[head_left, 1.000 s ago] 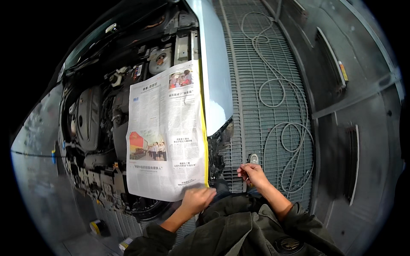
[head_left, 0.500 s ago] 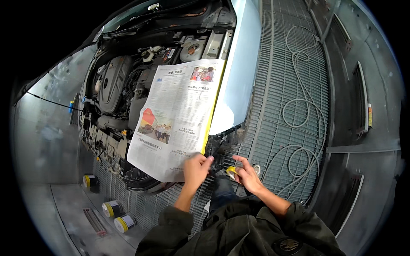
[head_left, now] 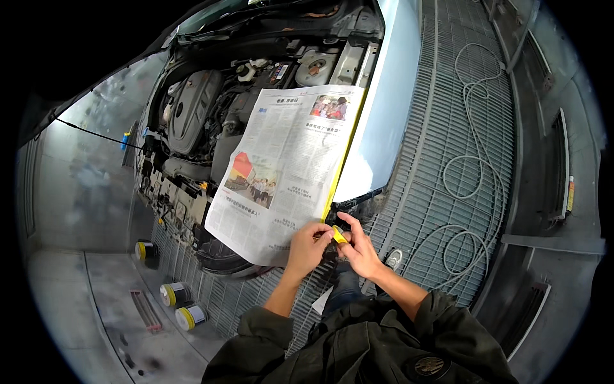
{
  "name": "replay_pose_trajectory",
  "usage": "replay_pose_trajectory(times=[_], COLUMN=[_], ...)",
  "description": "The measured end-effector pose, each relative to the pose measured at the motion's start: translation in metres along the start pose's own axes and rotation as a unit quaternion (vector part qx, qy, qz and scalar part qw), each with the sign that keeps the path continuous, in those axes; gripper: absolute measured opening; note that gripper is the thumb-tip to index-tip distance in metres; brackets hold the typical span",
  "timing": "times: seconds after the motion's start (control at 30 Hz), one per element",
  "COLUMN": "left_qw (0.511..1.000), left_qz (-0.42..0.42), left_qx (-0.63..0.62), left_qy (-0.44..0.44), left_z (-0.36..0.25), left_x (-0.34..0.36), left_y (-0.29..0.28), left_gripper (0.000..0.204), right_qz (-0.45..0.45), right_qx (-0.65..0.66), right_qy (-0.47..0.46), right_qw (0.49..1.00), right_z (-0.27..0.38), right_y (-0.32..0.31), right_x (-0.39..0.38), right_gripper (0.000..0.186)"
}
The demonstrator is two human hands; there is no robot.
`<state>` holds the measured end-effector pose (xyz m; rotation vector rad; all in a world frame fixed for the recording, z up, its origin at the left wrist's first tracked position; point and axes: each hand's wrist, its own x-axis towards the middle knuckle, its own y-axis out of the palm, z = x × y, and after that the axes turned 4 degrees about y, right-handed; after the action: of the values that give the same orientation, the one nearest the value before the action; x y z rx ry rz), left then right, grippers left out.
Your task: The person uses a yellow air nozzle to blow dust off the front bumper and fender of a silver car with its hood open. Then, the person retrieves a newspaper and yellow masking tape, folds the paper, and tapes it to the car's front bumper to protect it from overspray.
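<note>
A newspaper sheet (head_left: pixel 288 160) lies over the front corner of a car's engine bay. Yellow masking tape runs along its right edge, beside the pale blue fender (head_left: pixel 384 121). Just off the sheet's lower right corner, my right hand (head_left: pixel 363 255) grips a small roll of yellow masking tape (head_left: pixel 339 235), its index finger raised. My left hand (head_left: pixel 307 251) meets it there, thumb and fingers pinched at the tape. What exactly lies between the left fingertips is partly hidden.
The uncovered engine (head_left: pixel 192 112) is to the left of the paper. Underfoot is metal floor grating (head_left: pixel 435 173), with a looped pale hose (head_left: pixel 470 157) on the right. Several cans with yellow bands (head_left: pixel 192 316) stand at the lower left. A grey wall (head_left: pixel 543 192) borders the right side.
My hands were apart; now they meet at the masking tape roll below the paper's corner. The view has shifted, so the car appears farther right.
</note>
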<state>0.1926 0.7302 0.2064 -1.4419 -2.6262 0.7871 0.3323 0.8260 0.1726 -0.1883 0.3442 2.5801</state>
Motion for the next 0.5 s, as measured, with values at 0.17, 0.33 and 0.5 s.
replay_pose_trajectory(times=[0.17, 0.33, 0.5], left_qw=[0.990, 0.995, 0.985], left_qz=[0.038, 0.069, 0.005], left_qx=[-0.134, 0.008, 0.082], left_qy=[0.014, 0.072, 0.152], left_z=[0.003, -0.013, 0.008], left_x=[0.002, -0.016, -0.056], left_y=[-0.004, -0.003, 0.027], left_gripper=[0.030, 0.036, 0.018], right_qz=[0.003, 0.028, 0.080], right_qx=[0.038, -0.045, -0.148], right_qy=[-0.027, -0.011, 0.074], right_qw=[0.999, 0.999, 0.983], right_z=[0.001, -0.001, -0.004], right_y=[-0.004, -0.012, -0.014], right_x=[-0.008, -0.028, -0.058], right_gripper=[0.068, 0.073, 0.071])
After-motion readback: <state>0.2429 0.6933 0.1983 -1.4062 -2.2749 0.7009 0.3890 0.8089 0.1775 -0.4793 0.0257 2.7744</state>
